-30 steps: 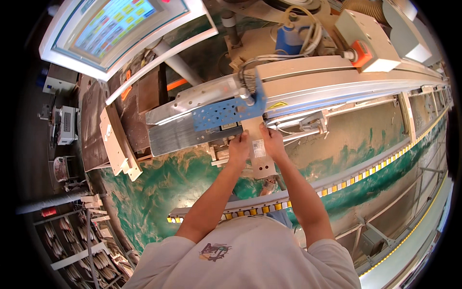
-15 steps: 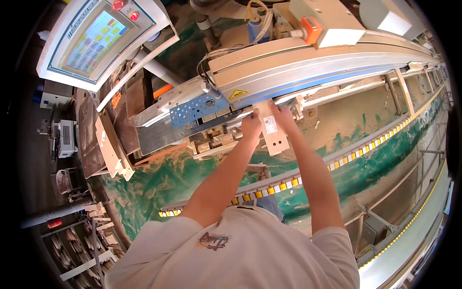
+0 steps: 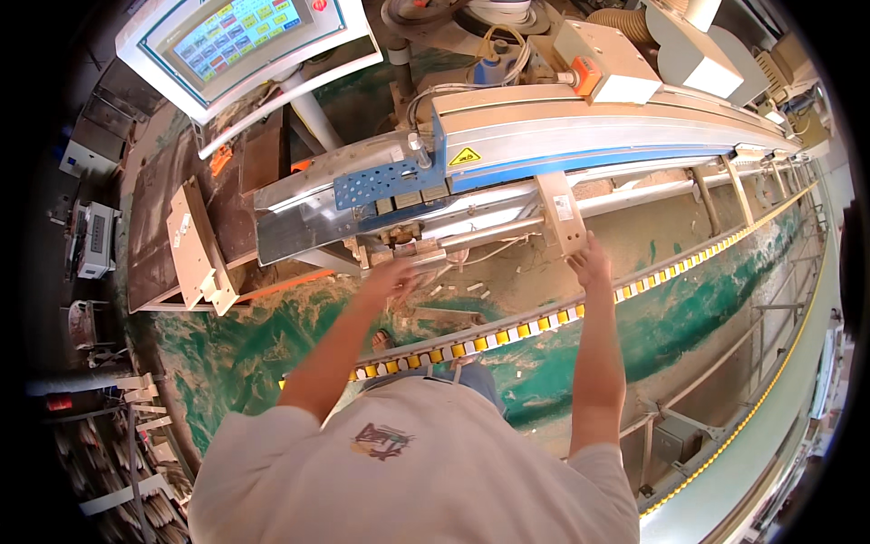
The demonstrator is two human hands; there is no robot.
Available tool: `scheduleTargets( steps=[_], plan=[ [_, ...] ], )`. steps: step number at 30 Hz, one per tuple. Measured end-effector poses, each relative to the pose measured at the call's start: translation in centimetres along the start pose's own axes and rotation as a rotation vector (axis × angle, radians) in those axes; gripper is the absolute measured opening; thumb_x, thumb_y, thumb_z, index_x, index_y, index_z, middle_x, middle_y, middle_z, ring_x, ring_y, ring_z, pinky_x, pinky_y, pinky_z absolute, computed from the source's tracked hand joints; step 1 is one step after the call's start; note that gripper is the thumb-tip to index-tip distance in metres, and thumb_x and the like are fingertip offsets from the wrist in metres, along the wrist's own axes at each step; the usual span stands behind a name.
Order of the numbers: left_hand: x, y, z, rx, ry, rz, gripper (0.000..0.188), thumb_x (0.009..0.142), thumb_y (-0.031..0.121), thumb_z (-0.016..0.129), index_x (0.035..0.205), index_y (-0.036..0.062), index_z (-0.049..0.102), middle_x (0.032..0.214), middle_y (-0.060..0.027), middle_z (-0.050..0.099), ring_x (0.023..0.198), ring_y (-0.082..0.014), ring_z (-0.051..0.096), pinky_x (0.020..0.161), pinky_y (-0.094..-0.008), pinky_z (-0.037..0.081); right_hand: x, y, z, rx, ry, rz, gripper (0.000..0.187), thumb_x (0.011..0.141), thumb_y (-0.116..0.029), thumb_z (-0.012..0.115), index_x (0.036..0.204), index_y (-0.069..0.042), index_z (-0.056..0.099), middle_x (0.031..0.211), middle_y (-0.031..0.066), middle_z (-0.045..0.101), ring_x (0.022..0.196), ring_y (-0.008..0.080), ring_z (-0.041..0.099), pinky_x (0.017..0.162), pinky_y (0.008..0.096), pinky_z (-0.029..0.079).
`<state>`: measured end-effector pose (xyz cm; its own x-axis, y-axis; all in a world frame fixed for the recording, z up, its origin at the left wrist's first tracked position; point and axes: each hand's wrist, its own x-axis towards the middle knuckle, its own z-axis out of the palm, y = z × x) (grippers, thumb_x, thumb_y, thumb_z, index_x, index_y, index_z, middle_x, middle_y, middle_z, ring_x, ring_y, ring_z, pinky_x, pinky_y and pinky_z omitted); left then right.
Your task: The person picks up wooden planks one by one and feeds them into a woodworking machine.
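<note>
A narrow pale board (image 3: 550, 195) with a white label and small holes at its near end juts toward me from under the long edge of a machine (image 3: 517, 154). My right hand (image 3: 591, 263) is at the board's near right corner, its fingers closed around that end. Further left, my left hand (image 3: 391, 277) is off the board and smeared by motion. It is beside a metal fitting (image 3: 424, 257) under the machine's front, and I cannot make out whether it touches it. The board's far end is hidden beneath the machine's blue strip.
A control panel (image 3: 237, 41) with a lit screen stands at the upper left. Another pale board (image 3: 195, 249) rests on a brown table. A rail of yellow and white rollers (image 3: 517, 333) curves between me and the machine. Dust and small scraps lie on the green floor (image 3: 299, 340).
My left hand has let go of the board and swung left, toward the fitting. My right hand has shifted from the board's side to its near end. The whole view has also turned slightly.
</note>
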<state>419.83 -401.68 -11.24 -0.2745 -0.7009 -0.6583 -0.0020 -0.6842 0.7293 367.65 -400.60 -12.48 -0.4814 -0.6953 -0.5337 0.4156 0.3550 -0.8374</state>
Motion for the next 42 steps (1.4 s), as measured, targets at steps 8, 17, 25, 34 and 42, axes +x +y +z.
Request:
scheduleTargets(
  steps=[8, 17, 25, 34, 42],
  plan=[
    [-19.6, -3.3, -15.0, -0.154, 0.34, 0.076, 0.039, 0.104, 0.034, 0.063, 0.126, 0.0024, 0.066, 0.096, -0.0058, 0.072, 0.084, -0.0188, 0.07, 0.082, -0.035, 0.059, 7.2, -4.8, -2.5, 0.084, -0.065, 0.266, 0.04, 0.106, -0.032, 0.061, 0.132, -0.002, 0.058, 0.12, 0.0188, 0.069, 0.101, 0.0338, 0.073, 0.079, 0.0467, 0.067],
    [-24.3, -7.8, -15.7, -0.309, 0.658, 0.096, 0.036, 0.103, 0.033, 0.064, 0.123, 0.0025, 0.066, 0.093, -0.0043, 0.07, 0.08, -0.0148, 0.069, 0.074, -0.0326, 0.057, 12.5, -10.0, -9.6, -1.456, 0.086, -0.172, 0.039, 0.104, -0.042, 0.053, 0.126, -0.011, 0.063, 0.102, 0.0192, 0.075, 0.091, 0.0371, 0.075, 0.074, 0.0464, 0.063],
    [-25.0, -3.3, -30.8, 0.787, 1.473, 0.426, 0.033, 0.094, 0.031, 0.067, 0.117, 0.0078, 0.073, 0.115, -0.0197, 0.073, 0.106, -0.0379, 0.069, 0.091, -0.0483, 0.054, -0.4, 1.5, -1.2, -1.179, 0.369, -0.689, 0.037, 0.098, -0.036, 0.059, 0.114, -0.009, 0.078, 0.103, 0.0171, 0.078, 0.081, 0.031, 0.075, 0.075, 0.045, 0.055],
    [-13.8, 6.6, -41.8, 0.775, 1.491, 0.141, 0.072, 0.08, 0.037, 0.079, 0.143, 0.0143, 0.053, 0.153, -0.0202, 0.042, 0.144, -0.041, 0.037, 0.116, -0.0563, 0.034, -20.9, 11.7, 25.4, -0.909, -0.681, -0.545, 0.031, 0.1, -0.017, 0.068, 0.126, 0.001, 0.068, 0.104, 0.0052, 0.073, 0.096, 0.0129, 0.066, 0.085, 0.028, 0.052],
    [-15.6, 2.8, -37.6, 0.626, 1.507, 0.619, 0.068, 0.077, 0.006, 0.072, 0.142, 0.011, 0.054, 0.157, -0.028, 0.037, 0.137, -0.0481, 0.044, 0.113, -0.0559, 0.038, -32.1, 16.6, 41.8, -0.993, -1.142, -0.384, 0.037, 0.101, -0.024, 0.069, 0.129, -0.001, 0.066, 0.117, 0.0124, 0.073, 0.103, 0.0192, 0.07, 0.091, 0.0328, 0.054]
  ],
)
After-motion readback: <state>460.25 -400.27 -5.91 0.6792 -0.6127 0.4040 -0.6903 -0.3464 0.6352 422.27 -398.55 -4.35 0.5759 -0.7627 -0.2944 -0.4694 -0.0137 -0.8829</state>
